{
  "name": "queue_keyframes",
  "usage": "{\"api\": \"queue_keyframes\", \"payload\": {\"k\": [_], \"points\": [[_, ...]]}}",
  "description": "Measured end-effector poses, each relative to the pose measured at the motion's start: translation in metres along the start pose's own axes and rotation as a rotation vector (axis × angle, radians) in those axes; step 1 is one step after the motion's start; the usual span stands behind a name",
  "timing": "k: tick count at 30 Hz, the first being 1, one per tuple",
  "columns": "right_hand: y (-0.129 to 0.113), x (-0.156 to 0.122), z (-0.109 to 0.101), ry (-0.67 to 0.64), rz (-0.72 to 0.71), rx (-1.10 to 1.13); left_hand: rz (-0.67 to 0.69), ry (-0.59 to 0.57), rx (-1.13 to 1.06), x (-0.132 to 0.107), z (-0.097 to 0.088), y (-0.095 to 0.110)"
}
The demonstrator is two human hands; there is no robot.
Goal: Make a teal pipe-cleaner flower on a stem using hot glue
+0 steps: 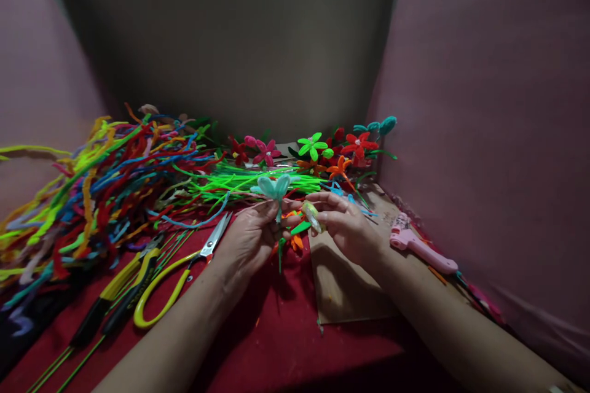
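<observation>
My left hand [252,234] pinches the twisted base of a pale teal pipe-cleaner flower [275,188], its petals pointing up. Close by on the right, my right hand [343,221] is closed on a small yellowish roll of tape [312,217], held on edge between thumb and fingers. Behind and below the hands, partly covered by them, lies an orange pipe-cleaner flower [296,242] with a green leaf [301,228]. Yellow-handled scissors [170,295] rest left of my left hand, blades pointing away.
Yellow-and-black pliers [120,288] lie beside a heap of colourful pipe cleaners [101,190]. Bright green pipe cleaners [221,184] and finished flowers [313,146] line the back. A brown board [345,295] and a pink glue gun [421,247] are on the right. Walls close in on three sides.
</observation>
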State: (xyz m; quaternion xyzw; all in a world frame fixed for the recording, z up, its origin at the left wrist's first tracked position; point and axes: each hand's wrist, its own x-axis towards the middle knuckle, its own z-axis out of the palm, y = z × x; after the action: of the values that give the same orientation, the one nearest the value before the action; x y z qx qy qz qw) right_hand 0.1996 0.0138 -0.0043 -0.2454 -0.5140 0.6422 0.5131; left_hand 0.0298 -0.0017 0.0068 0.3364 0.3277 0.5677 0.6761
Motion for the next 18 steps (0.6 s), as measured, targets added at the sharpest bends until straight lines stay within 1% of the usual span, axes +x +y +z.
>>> {"api": "queue_keyframes", "payload": {"k": [4,6,10,12,15,18], "points": [[0.003,-0.001,-0.003,-0.024,-0.039,-0.095,0.017,-0.041,0.036,0.002,-0.001,-0.003],[0.003,-0.002,-0.004,-0.034,-0.046,-0.108,0.023,-0.048,0.055,0.002,-0.001,-0.003],[0.002,-0.003,-0.007,-0.074,-0.021,-0.087,0.083,-0.012,0.019,0.002,0.0,0.001],[0.002,-0.002,-0.009,-0.075,-0.022,-0.116,0.101,-0.005,-0.007,0.001,-0.001,0.004],[0.0,-0.002,-0.013,-0.051,-0.034,-0.154,0.092,-0.012,-0.011,0.002,-0.004,0.008],[-0.003,-0.002,-0.012,-0.058,-0.046,-0.107,0.065,-0.037,0.033,0.003,-0.007,0.007]]}}
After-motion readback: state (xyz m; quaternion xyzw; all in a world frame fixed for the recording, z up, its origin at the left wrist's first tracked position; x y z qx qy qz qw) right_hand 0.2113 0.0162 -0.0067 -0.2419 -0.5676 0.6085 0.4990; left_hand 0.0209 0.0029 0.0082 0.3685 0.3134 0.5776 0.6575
